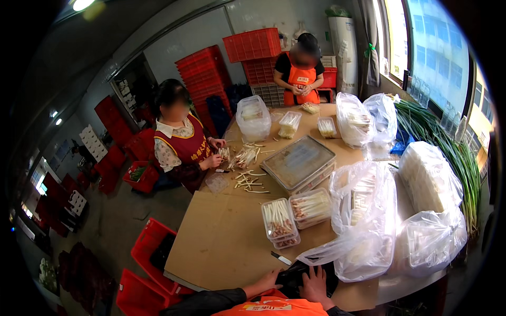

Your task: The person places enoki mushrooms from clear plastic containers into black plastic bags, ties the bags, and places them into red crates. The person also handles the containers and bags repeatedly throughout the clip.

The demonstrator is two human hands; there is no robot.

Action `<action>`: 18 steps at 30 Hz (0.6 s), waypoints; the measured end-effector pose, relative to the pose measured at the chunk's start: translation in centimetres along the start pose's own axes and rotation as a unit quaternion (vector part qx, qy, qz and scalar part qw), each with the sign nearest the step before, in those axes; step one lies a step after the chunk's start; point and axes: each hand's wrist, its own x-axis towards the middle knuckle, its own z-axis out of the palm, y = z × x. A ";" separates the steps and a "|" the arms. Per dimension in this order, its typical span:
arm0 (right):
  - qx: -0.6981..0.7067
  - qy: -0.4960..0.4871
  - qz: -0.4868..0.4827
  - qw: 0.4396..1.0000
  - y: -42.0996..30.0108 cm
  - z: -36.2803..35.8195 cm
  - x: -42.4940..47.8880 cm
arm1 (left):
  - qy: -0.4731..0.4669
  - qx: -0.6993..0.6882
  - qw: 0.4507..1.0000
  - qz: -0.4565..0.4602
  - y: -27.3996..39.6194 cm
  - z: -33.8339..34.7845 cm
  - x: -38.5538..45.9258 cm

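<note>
Both hands are at the near table edge, on a black plastic bag (291,279). My left hand (265,283) touches the bag's left side; its fingertips are partly lost against the dark plastic, so its grip is unclear. My right hand (315,285) lies on the bag with its fingers spread. Just beyond them rests a small knife (283,258) with a pale blade and dark handle. Farther on are clear plastic boxes of trimmed white stalks with reddish ends: a left stack (278,218) and a right stack (310,206). A large clear bag of containers (361,221) stands right of my hands.
Loose white stalks (249,181) lie before a co-worker (185,138) at left; another co-worker (302,75) stands across the table. A metal tray (299,162) sits mid-table. Long green scallions (442,142) line the window side. Red crates (138,294) are on the floor at left.
</note>
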 end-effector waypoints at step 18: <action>-0.021 0.032 0.082 0.996 -2.2 -2.9 -1.0 | 0.007 -0.040 0.998 0.046 3.2 -1.9 -0.2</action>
